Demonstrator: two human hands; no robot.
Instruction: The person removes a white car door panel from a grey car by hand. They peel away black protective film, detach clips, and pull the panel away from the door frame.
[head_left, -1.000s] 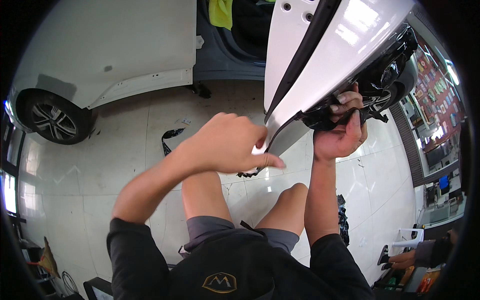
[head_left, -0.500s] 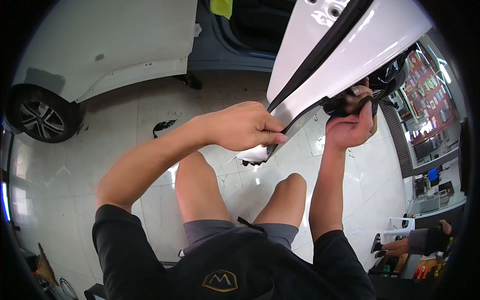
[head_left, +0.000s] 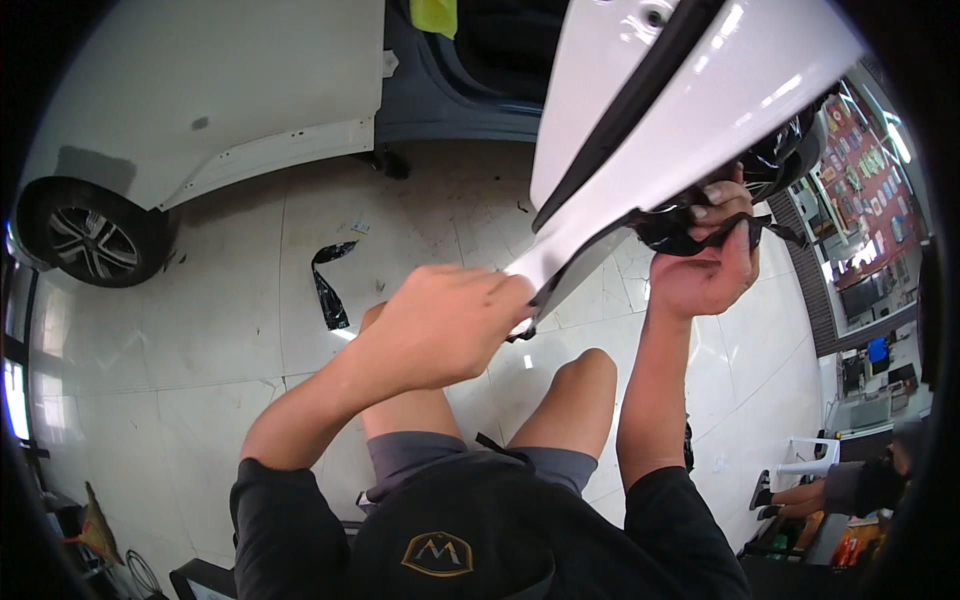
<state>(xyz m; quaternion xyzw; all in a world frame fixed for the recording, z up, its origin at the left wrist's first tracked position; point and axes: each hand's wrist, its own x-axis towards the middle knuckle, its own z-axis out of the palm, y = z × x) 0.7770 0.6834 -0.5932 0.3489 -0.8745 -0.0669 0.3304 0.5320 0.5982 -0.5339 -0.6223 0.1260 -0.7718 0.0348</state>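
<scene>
At the edge of the white door, black film, likely light and stretchy, best held bunched, is clenched by the right hand; any grasp by the blurred left hand cannot be told.

White vehicle door: between 1 and 2 o'clock, with a black seal running along it. Right hand: toward 3 o'clock, fingers closed on bunched black film at the door edge. Left hand: near centre, blurred, curled at the door's narrow lower end; fingertip contact cannot be determined. Loose black strip: 9 o'clock, on the tiled floor. Wheel: between 9 and 10 o'clock. White stool: 4 o'clock.
</scene>
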